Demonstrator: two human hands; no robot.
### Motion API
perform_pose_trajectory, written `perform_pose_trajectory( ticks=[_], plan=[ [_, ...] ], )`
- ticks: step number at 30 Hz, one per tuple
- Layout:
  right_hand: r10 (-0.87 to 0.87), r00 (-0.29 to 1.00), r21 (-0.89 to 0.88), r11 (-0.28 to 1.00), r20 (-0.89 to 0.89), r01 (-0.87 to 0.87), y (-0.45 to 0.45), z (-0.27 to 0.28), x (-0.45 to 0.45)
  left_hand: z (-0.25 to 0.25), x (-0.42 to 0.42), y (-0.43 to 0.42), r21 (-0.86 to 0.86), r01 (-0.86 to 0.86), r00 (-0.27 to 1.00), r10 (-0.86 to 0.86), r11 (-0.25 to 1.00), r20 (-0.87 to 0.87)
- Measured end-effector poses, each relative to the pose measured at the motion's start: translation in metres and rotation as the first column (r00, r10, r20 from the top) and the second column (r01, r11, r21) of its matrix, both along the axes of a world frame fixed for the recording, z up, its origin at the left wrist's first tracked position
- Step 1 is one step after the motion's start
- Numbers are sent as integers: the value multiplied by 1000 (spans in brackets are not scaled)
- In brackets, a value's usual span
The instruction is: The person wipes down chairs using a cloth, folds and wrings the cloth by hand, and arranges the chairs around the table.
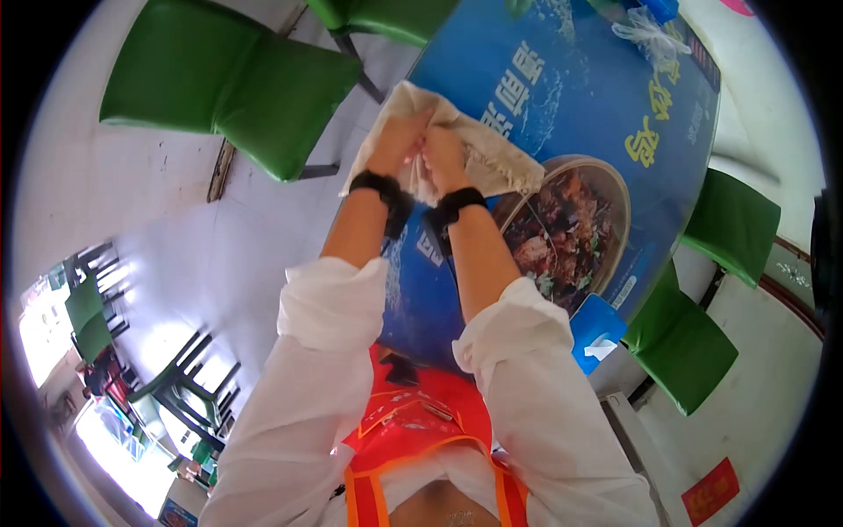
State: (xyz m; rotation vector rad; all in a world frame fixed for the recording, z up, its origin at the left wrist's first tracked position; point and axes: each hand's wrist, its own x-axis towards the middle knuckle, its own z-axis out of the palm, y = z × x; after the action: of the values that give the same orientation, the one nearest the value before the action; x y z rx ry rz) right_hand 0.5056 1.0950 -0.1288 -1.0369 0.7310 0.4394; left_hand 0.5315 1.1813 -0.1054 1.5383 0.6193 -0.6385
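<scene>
A beige cloth (500,167) is spread in folds over the left edge of a blue printed table (562,114). My left hand (401,145) grips the cloth near its middle, fingers curled into the fabric. Close beside it, my right hand (445,156) is also closed on the cloth, and the two hands nearly meet. One corner of the cloth reaches to the right, over the rim of the food picture printed on the tabletop. Some fingertips are hidden among the folds. Black bands circle both wrists.
A blue tissue box (597,329) sits at the table's near right edge. A clear plastic bag (650,39) lies at the far right. Green chairs (233,83) stand to the left and more green chairs (680,351) to the right. Further chairs are at the lower left.
</scene>
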Motion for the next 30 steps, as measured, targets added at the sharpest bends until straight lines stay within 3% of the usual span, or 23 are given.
perform_pose_trajectory(
  ticks=[2,3,5,7,9,10,11,13,14,16,17,18,19,20,21,22,24,25,27,28,30],
  plan=[
    [196,972,-136,975,127,-178,-5,-26,6,-3,7,-2,60,43,996,-37,997,-87],
    [200,970,-138,974,140,-181,-7,-23,5,0,4,-2,61,37,997,-32,997,-73],
    [193,978,-13,981,-74,-194,-9,30,-7,9,-8,-5,75,50,998,-47,996,-35],
    [150,988,47,988,-44,-148,-12,21,-32,3,-31,-3,41,65,998,-64,997,-16],
    [294,947,-2,955,128,-296,-13,-27,-77,3,-70,-3,-43,50,998,-52,998,-32],
    [401,860,-284,905,316,-318,-12,-36,-107,8,-93,-4,-90,19,999,-23,996,-46],
    [535,716,-552,796,449,-248,-14,-42,-140,-4,-121,-3,-119,59,998,-58,991,12],
    [810,556,-965,258,188,-49,-25,-74,-211,2,-177,-11,-87,221,960,-201,971,195],
    [827,559,-979,160,61,-129,-33,-54,-247,-8,-213,-15,-178,266,933,-207,947,293],
    [834,538,-965,26,-123,-261,-48,-19,-318,0,-270,-25,-53,479,871,-466,876,153],
    [834,520,-951,-15,-181,-308,-60,-5,-350,-4,-300,-30,98,682,698,-685,725,208],
    [779,594,-919,59,-202,-390,-68,-9,-385,-6,-326,-36,255,816,471,-853,518,225],
    [715,660,-878,140,-230,-458,-78,-20,-418,11,-337,-51,251,832,445,-865,496,234],
    [690,684,-880,144,-239,-453,-89,-22,-444,41,-344,-70,246,886,369,-918,394,143],
    [635,748,-926,136,-192,-353,-101,-23,-468,59,-353,-87,233,930,281,-958,286,53],
    [579,803,-961,115,-141,-252,-115,-25,-486,48,-369,-102,226,940,246,-967,255,68],
    [417,878,-937,143,-235,-318,-153,-30,-507,15,-397,-132,506,845,65,-972,174,224],
    [279,903,-902,195,-326,-386,-169,-29,-522,16,-403,-148,492,858,29,-970,147,240],
    [111,897,-862,250,-428,-442,-196,-21,-537,20,-410,-189,143,959,252,-966,243,-51],
    [86,903,-881,196,-421,-430,-207,-11,-530,-12,-436,-207,367,890,259,-963,269,78],
    [141,926,-914,166,-349,-370,-230,10,-523,-25,-451,-229,392,879,227,-961,271,155]
  ],
)
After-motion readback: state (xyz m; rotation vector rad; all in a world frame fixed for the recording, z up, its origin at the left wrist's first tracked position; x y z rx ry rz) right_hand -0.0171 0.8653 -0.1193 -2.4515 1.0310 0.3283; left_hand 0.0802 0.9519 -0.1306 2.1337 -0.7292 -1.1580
